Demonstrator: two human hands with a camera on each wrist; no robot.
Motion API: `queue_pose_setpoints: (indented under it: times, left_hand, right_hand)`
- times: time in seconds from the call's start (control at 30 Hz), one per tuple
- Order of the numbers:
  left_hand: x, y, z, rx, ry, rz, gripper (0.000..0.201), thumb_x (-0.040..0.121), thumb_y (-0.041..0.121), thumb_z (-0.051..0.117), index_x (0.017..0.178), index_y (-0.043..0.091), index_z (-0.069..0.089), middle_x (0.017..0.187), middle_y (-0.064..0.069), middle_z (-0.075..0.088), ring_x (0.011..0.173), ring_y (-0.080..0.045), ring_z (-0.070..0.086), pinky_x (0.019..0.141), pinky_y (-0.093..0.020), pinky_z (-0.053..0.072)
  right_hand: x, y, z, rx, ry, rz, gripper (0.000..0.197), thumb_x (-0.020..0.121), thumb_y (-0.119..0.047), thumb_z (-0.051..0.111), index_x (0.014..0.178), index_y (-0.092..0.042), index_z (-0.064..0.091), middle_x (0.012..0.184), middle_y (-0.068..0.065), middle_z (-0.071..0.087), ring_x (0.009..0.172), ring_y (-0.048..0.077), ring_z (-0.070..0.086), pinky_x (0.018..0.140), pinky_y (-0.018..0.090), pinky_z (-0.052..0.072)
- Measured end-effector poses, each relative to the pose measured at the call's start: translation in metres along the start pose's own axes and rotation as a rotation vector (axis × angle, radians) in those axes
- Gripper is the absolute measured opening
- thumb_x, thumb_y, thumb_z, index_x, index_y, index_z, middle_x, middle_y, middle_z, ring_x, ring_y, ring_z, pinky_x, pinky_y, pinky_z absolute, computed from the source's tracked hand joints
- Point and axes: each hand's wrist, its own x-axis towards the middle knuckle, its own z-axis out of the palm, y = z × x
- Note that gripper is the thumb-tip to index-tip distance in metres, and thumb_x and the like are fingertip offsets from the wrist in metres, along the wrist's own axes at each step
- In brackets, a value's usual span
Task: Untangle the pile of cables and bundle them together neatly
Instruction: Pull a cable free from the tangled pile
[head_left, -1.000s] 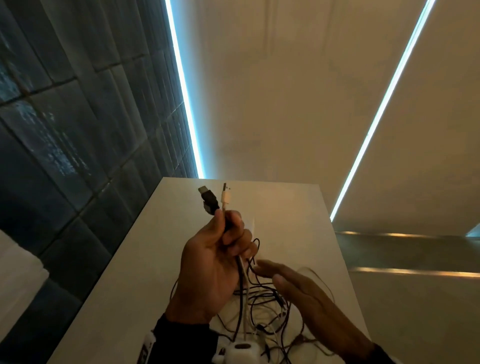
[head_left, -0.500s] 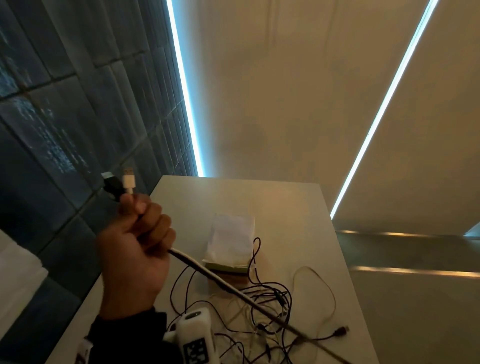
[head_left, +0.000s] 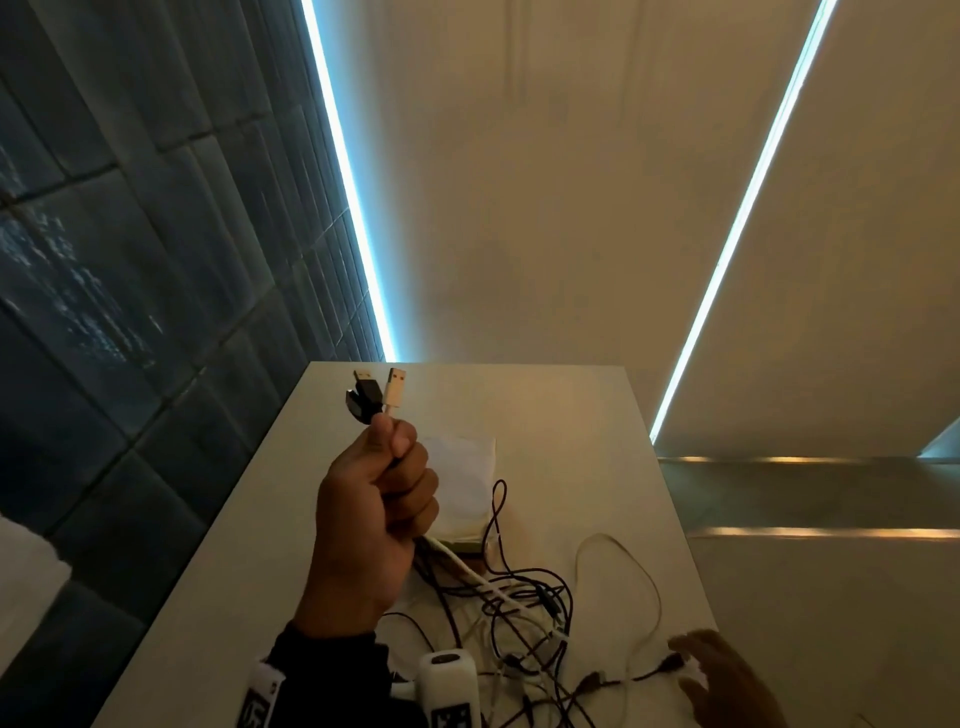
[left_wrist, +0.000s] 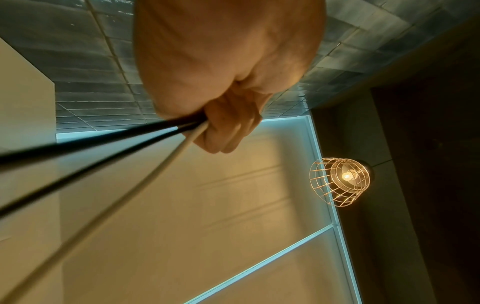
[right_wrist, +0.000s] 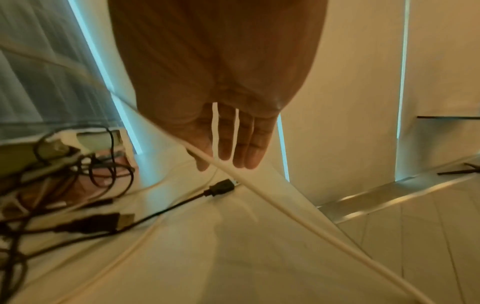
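The left hand has swung back right over the table, fist round three cables; the right hand, fingers straight, touches the near tangle.

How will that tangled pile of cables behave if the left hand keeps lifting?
The cable pile is thin and loopy, so probably floppy and light. Its strands cross, so it would likely rise as one clump with the cables the left hand grips, dragging loose plugs.

The near end of the cable pile is cut off by the head view's lower edge. The right hand is only partly shown at that edge, its grip unclear. The notepad is partly hidden behind the left hand. In the right wrist view, the cables are blurred.
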Motion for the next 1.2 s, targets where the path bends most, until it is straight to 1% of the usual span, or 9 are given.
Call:
queue_pose_setpoints:
  times: [0.07, 0.17, 0.3, 0.37, 0.5, 0.67, 0.93, 1.03, 1.2]
  left_hand:
    - [0.001, -0.001, 0.001, 0.004, -0.006, -0.008, 0.039, 0.099, 0.031, 0.033, 0.066, 0.014, 0.045, 0.046, 0.007, 0.028, 0.034, -0.003, 0.021, 0.037, -0.015, 0.015]
    - [0.002, -0.001, -0.001, 0.014, 0.003, -0.009, 0.039, 0.1, 0.031, 0.032, 0.067, 0.013, 0.044, 0.046, 0.007, 0.028, 0.034, -0.004, 0.021, 0.037, -0.015, 0.016]
    - [0.002, -0.001, -0.005, 0.048, 0.023, 0.004, 0.039, 0.1, 0.031, 0.032, 0.068, 0.013, 0.044, 0.047, 0.006, 0.029, 0.035, -0.005, 0.02, 0.039, -0.019, 0.013]
    - [0.003, -0.002, -0.007, 0.086, 0.03, 0.02, 0.038, 0.1, 0.031, 0.033, 0.069, 0.013, 0.046, 0.049, 0.005, 0.029, 0.037, -0.005, 0.021, 0.039, -0.02, 0.015]
    - [0.005, -0.013, -0.004, 0.164, 0.024, 0.007, 0.036, 0.1, 0.032, 0.035, 0.074, 0.012, 0.051, 0.054, 0.003, 0.031, 0.042, -0.007, 0.022, 0.041, -0.023, 0.018]
    - [0.005, -0.034, 0.007, 0.35, 0.035, -0.015, 0.036, 0.1, 0.031, 0.036, 0.095, 0.001, 0.056, 0.054, 0.004, 0.028, 0.043, -0.008, 0.02, 0.042, -0.025, 0.014]
    - [-0.001, -0.058, 0.003, 0.754, 0.166, 0.073, 0.018, 0.096, 0.029, 0.053, 0.102, 0.021, 0.067, 0.075, 0.01, 0.067, 0.062, -0.006, 0.065, 0.053, -0.022, 0.051]
    - [-0.003, -0.051, -0.003, 0.736, 0.236, 0.178, 0.021, 0.096, 0.029, 0.052, 0.096, 0.019, 0.071, 0.049, 0.013, 0.048, 0.043, -0.006, 0.041, 0.043, -0.022, 0.036]
    - [-0.005, -0.048, -0.007, 0.687, 0.176, 0.161, 0.033, 0.096, 0.039, 0.045, 0.099, 0.016, 0.068, 0.052, 0.003, 0.034, 0.044, -0.009, 0.031, 0.04, -0.021, 0.03]
  right_hand:
    - [0.01, 0.007, 0.014, 0.017, -0.051, -0.04, 0.053, 0.057, -0.018, 0.086, 0.1, -0.043, 0.067, 0.105, -0.021, 0.055, 0.082, 0.005, 0.059, 0.066, 0.018, 0.048]
    - [0.02, 0.004, 0.013, -0.02, -0.144, 0.059, 0.046, 0.052, -0.019, 0.087, 0.075, -0.041, 0.053, 0.081, -0.017, 0.054, 0.068, 0.007, 0.056, 0.049, 0.019, 0.042]
    - [0.009, -0.032, -0.027, -0.114, -0.179, -0.061, 0.031, 0.082, -0.036, 0.067, 0.065, -0.04, 0.041, 0.093, -0.014, 0.051, 0.092, 0.002, 0.052, 0.083, 0.023, 0.048]
    - [0.008, -0.054, -0.059, -0.03, -0.262, -0.129, 0.028, 0.081, -0.035, 0.071, 0.066, -0.044, 0.048, 0.094, -0.012, 0.057, 0.088, 0.003, 0.057, 0.082, 0.019, 0.048]
    - [0.005, -0.105, -0.108, 0.42, 0.114, -0.211, 0.028, 0.072, -0.008, 0.081, 0.069, -0.031, 0.066, 0.074, -0.005, 0.068, 0.072, 0.006, 0.066, 0.065, 0.026, 0.055]
    - [0.013, -0.199, -0.14, 1.249, 0.086, -0.257, 0.017, 0.09, -0.009, 0.056, 0.096, 0.007, 0.053, 0.086, 0.019, 0.071, 0.081, 0.034, 0.069, 0.075, 0.042, 0.058]
    - [0.001, -0.301, -0.137, 1.292, 0.0, -0.466, 0.018, 0.09, -0.015, 0.061, 0.099, 0.0, 0.061, 0.087, 0.017, 0.068, 0.073, 0.032, 0.063, 0.07, 0.046, 0.055]
    - [-0.001, -0.3, -0.132, 1.285, -0.041, -0.422, 0.028, 0.086, -0.024, 0.065, 0.093, 0.001, 0.054, 0.07, 0.013, 0.063, 0.06, 0.026, 0.058, 0.06, 0.039, 0.052]
    - [-0.011, -0.303, -0.132, 1.307, -0.061, -0.474, 0.018, 0.091, -0.012, 0.058, 0.08, 0.002, 0.057, 0.061, 0.003, 0.052, 0.05, 0.009, 0.047, 0.049, 0.018, 0.042]
